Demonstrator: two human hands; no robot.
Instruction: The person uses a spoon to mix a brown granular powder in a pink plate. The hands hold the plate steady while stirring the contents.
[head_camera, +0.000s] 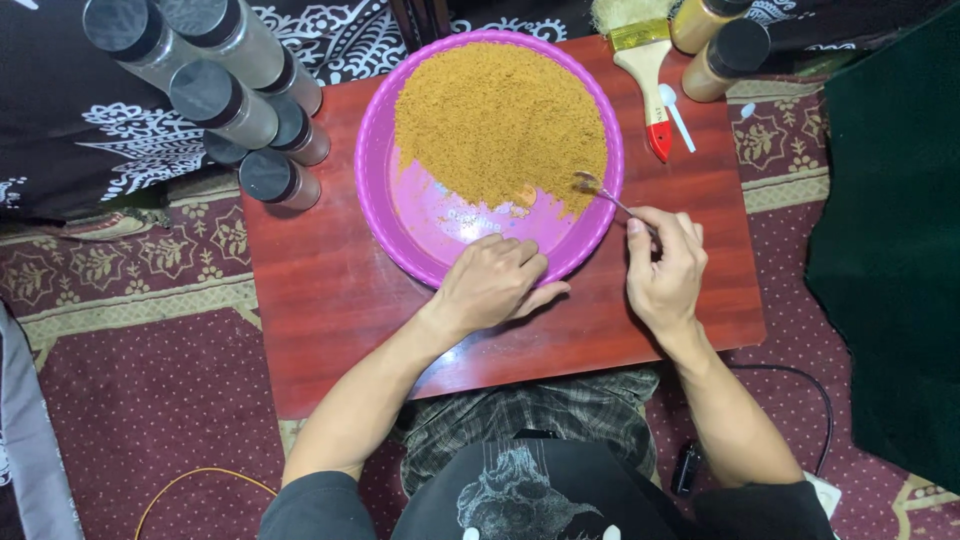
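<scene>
A small metal spoon (600, 190) is held by the right hand (665, 270). The fingers (640, 228) of this hand pinch the thin handle at its near end, so the grip is closed on the spoon. The bowl of the spoon lies at the right near edge of a heap of brown powder (500, 120), and some powder seems to sit in it. The powder fills the far part of a round purple basin (440, 215); the near part of the basin floor is bare and shows the purple colour.

The left hand (492, 282) rests on the near rim of the basin. Its fingers are curled over the rim and the thumb lies on the tabletop (330, 300), so this hand is clenched on the basin edge.

The basin stands on a small red-brown tabletop, in the far middle part of it. On the left far corner there is a group of clear bottles with black caps (225, 95), close together, some of them standing beyond the tabletop edge. On the right far side, just beside the basin, lies a paint brush (645, 70) with a pale wooden handle and a red tip. A small white plastic spoon (677, 115) lies right of the brush. Two more bottles with brown content (725, 55) are at the far right corner.

Under the tabletop there is a dark red carpet (150, 400) with a pale border. A black cable (800, 380) runs on it at the right near side, and a thin yellow cable (190, 480) at the left near side.
</scene>
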